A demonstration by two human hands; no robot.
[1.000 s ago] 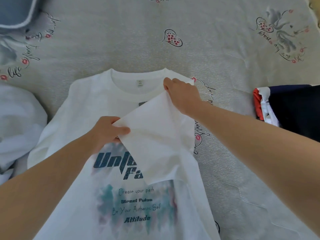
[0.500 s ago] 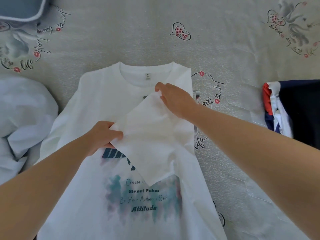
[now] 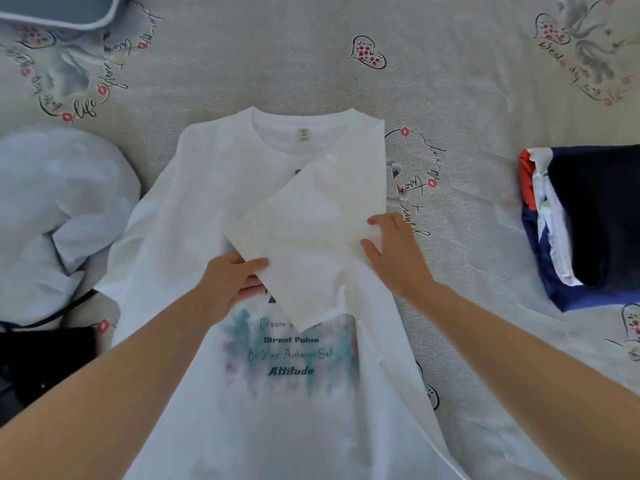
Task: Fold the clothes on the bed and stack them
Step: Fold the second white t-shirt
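- The white T-shirt [image 3: 214, 216] lies face up in the centre of the frame on the printed bedsheet [image 3: 277, 64], collar toward the top, printed text toward the bottom.
- The right sleeve [image 3: 304, 237] is folded inward across the chest and sits as a diamond-shaped flap over the upper part of the print.
- My left hand [image 3: 235, 282] pinches the lower-left edge of this flap, thumb on top and fingers curled beneath the cloth.
- My right hand [image 3: 394, 251] rests at the right fold line, fingers bent over the flap's edge; I judge it a light grip, though whether they close on the cloth or only press cannot be told with certainty.
- Step in hand, as I judge it: set the sleeve flap flat and square before folding the other side.
- To do it well, I keep the right-hand fold line straight and parallel to the shirt's side, running from shoulder to hem.
- I draw the flap taut between both hands so no crease is trapped beneath it, then lay it down.
- Risk: the thin cloth may bunch below the flap, where wrinkles already show.
- A folded dark garment [image 3: 588, 220] lies at the right edge of the frame, well apart; I judge it the stack's place.
- A crumpled white garment [image 3: 52, 202] waits at the left edge.
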